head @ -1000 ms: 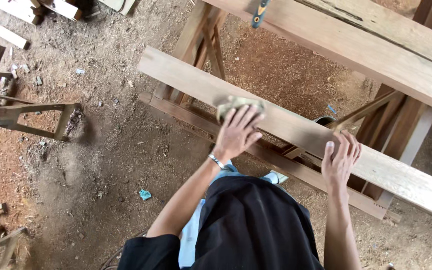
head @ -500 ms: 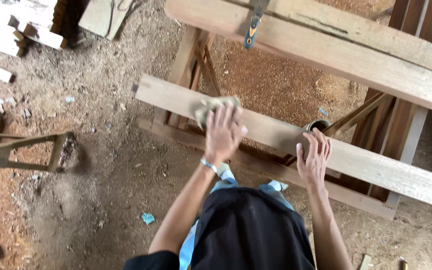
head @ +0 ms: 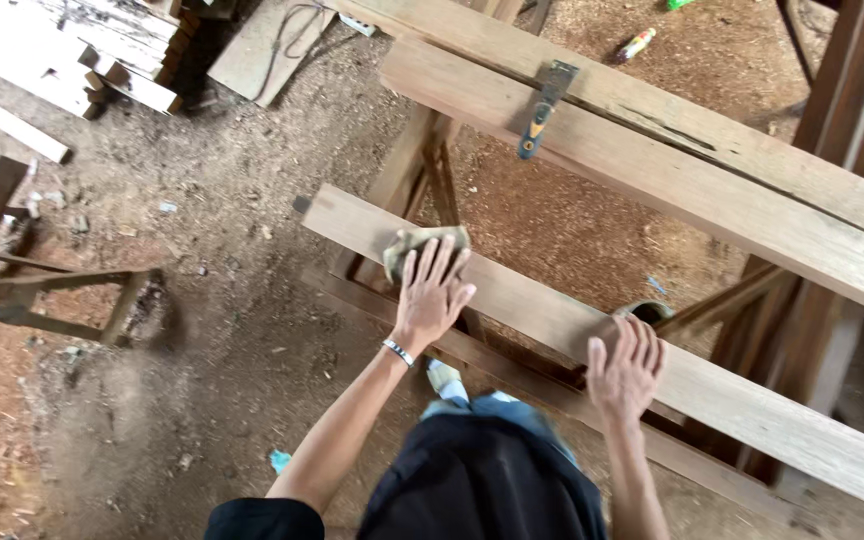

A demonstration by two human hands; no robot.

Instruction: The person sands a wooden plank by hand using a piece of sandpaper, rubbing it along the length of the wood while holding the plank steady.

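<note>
Left hand (head: 432, 295) flat on sandpaper (head: 422, 243)

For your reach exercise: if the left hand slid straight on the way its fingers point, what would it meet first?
The left hand already presses a sanding pad on the plank; past its far edge probably open air, then the upper beam.

Both bare arms reach forward from the lower middle of the frame. The left hand (head: 432, 292) sits near the centre, palm down, all 5 fingers stretched flat and slightly fanned, pointing toward the top of the frame. A thin band circles its wrist, and the forearm runs down-left to a dark sleeve at the bottom edge. The right hand (head: 627, 368) lies right of centre, lower, palm down too, fingers spread open, its forearm dropping straight to the bottom edge.
</note>
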